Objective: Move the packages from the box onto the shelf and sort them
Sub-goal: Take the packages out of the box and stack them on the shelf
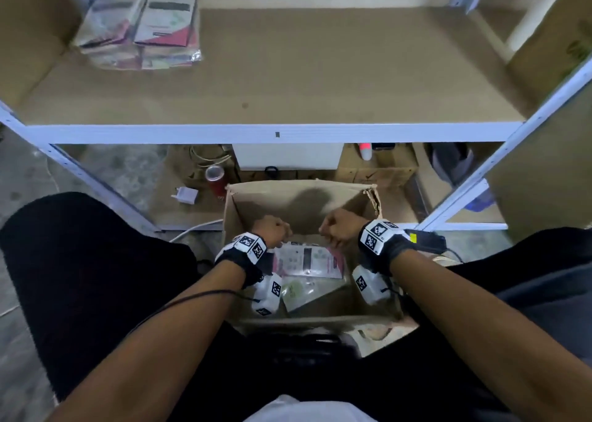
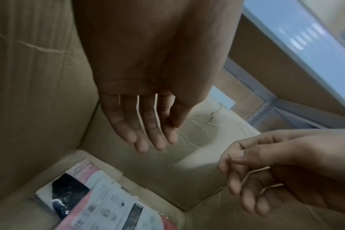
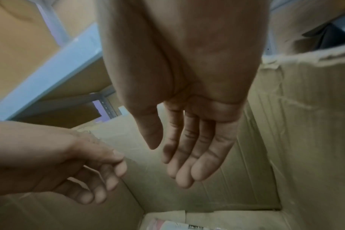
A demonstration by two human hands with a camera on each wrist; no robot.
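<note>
An open cardboard box [image 1: 298, 199] stands on the floor between my knees. Flat plastic-wrapped packages lie in it: a white-and-pink one [image 1: 309, 260] on top, seen from the left wrist as the pink package [image 2: 110, 202], and a greenish one [image 1: 304, 295] below. My left hand [image 1: 275, 231] and right hand [image 1: 337, 228] hang inside the box above the packages, a little apart. Both hold nothing. From the wrists, the left hand [image 2: 161, 137] and the right hand [image 3: 169, 163] show relaxed fingers pointing down. A stack of packages [image 1: 141, 27] lies on the shelf board [image 1: 288, 75] at the back left.
The shelf's white front rail [image 1: 275, 133] and slanted posts [image 1: 541, 114] stand above the box. Under the shelf are a red can [image 1: 215, 181], a white plug [image 1: 185, 195], a white box [image 1: 288, 155] and a pink-capped bottle [image 1: 365, 151].
</note>
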